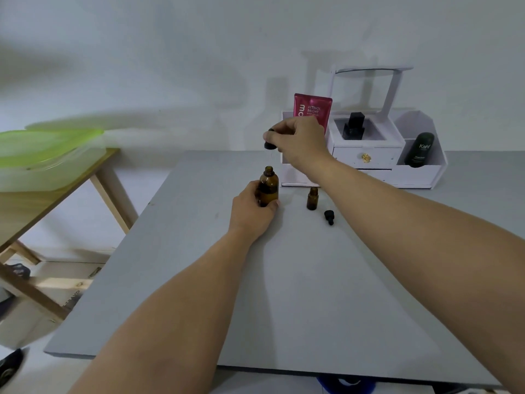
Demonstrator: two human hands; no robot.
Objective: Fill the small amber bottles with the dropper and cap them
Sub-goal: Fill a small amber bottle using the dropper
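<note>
We note the left hand (250,213) clamped round the big bottle (268,186) on the desk (284,294), and the right hand (298,143) pinching the dropper (269,144) above it. The small bottle (312,198) stands uncapped nearby. It is likely light, slick, breakable glass: grip its body.

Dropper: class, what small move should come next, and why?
Probably carry the dropper rightwards to the small bottle: the right hand pinches it above the big bottle, gripped by the left hand, and the small one stands open, its cap lying beside.

Plain white wall (170,52) at bk; grey tabletop (284,294) centre; wooden side table (42,201) L w/ green-lidded plastic tubs (42,149); white desk organiser (383,159) rear R; pale floor (71,223).
</note>
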